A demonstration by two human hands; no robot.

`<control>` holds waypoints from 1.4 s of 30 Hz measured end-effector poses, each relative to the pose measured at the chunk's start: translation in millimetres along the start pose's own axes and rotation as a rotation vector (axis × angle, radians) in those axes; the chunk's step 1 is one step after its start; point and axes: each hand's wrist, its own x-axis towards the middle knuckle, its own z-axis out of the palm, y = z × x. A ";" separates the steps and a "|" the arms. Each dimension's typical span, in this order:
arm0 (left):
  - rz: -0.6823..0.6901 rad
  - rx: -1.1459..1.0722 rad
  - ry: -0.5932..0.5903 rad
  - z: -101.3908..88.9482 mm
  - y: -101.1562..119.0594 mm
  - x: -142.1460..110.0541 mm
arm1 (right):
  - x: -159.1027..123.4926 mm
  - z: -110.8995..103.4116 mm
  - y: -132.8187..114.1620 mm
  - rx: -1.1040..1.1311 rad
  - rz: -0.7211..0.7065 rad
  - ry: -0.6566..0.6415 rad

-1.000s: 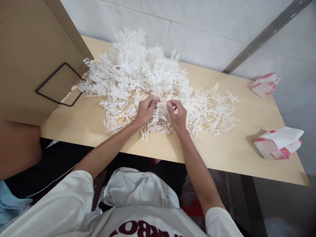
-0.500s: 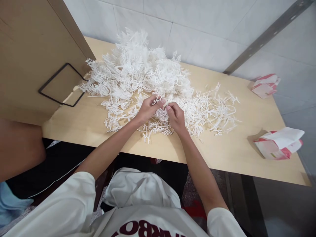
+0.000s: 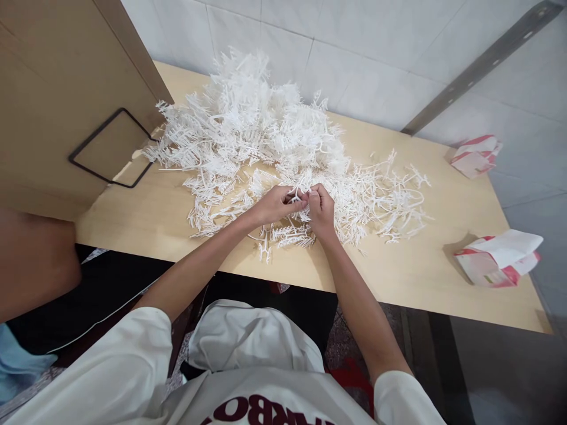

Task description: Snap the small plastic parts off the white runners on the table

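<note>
My left hand (image 3: 283, 204) is closed on a white branched plastic piece (image 3: 296, 192), parts of which poke out between the fingers. Right beside it, my right hand (image 3: 321, 208) pinches at the same piece, its fingertips meeting those of the left. Fingers cover most of what is held. Around and behind both hands spreads a big heap of white branched plastic pieces (image 3: 261, 112), tall at the back and thin toward the front. Stringier white strands (image 3: 394, 200) lie to the right. One small forked piece (image 3: 264, 248) rests near the table's front edge.
The wooden table (image 3: 425, 283) runs along a tiled wall (image 3: 363, 47). A brown board (image 3: 53, 106) with a black wire loop (image 3: 95, 139) stands at left. Two red-and-white paper packets (image 3: 498, 260) sit at the right end. Another person's limb (image 3: 38, 265) shows at lower left.
My hands were apart a second ago, then came together, the left moving right and slightly nearer to me. A white branched piece now shows between them. The heap looks much the same.
</note>
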 end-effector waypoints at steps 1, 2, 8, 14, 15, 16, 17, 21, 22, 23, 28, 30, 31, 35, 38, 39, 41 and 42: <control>0.000 0.009 -0.032 1.0 1.4 -1.4 | 1.2 -0.8 -0.3 0.050 0.015 -0.016; 0.000 0.005 -0.051 2.2 2.3 -2.5 | 2.5 -1.6 -0.9 0.098 0.038 -0.034; -0.020 -0.113 0.085 8.1 -1.4 -0.8 | 8.6 -4.6 -5.2 0.077 0.082 0.011; -0.026 -0.077 0.308 4.4 -6.2 4.1 | 7.9 -3.1 -8.0 0.077 0.058 0.020; -0.025 -0.072 0.327 3.9 -7.1 4.5 | 7.5 -3.0 -7.7 0.065 0.058 -0.029; -0.022 -0.061 0.342 3.5 -8.1 4.9 | 7.1 -3.0 -7.0 0.052 0.048 -0.070; -0.014 -0.047 0.351 3.2 -9.1 5.1 | 6.7 -3.2 -6.1 0.042 0.033 -0.101; 0.021 -0.018 0.346 2.9 -11.4 4.9 | 6.3 -5.3 -2.5 0.017 -0.026 -0.121; 0.030 -0.020 0.339 2.8 -11.0 4.6 | 6.4 -6.0 -2.0 -0.003 -0.042 -0.124; 0.038 -0.017 0.333 2.7 -10.0 4.2 | 6.4 -6.8 -1.7 -0.029 -0.062 -0.127; 0.073 0.013 0.293 2.1 -3.8 2.0 | 6.8 -9.8 -0.8 -0.166 -0.117 -0.151; 0.051 -0.025 0.289 2.8 -4.0 1.9 | 7.7 -10.8 0.7 -0.164 -0.094 -0.140; 0.023 -0.050 0.305 3.4 -4.9 2.2 | 8.4 -11.2 1.5 -0.154 -0.082 -0.121; -0.053 -0.117 0.368 5.3 -10.4 4.1 | 10.8 -12.2 1.8 -0.156 -0.125 0.043; -0.019 -0.090 0.364 4.7 -12.8 5.3 | 10.3 -11.6 -2.9 -0.199 -0.200 0.055; 0.005 -0.074 0.367 4.2 -13.2 5.6 | 9.5 -11.1 -4.6 -0.217 -0.221 0.013; 0.056 -0.032 0.375 3.2 -14.0 6.0 | 7.5 -9.5 -6.7 -0.268 -0.261 -0.069; 0.077 -0.008 0.372 2.7 -14.3 6.1 | 6.5 -8.7 -6.8 -0.295 -0.278 -0.093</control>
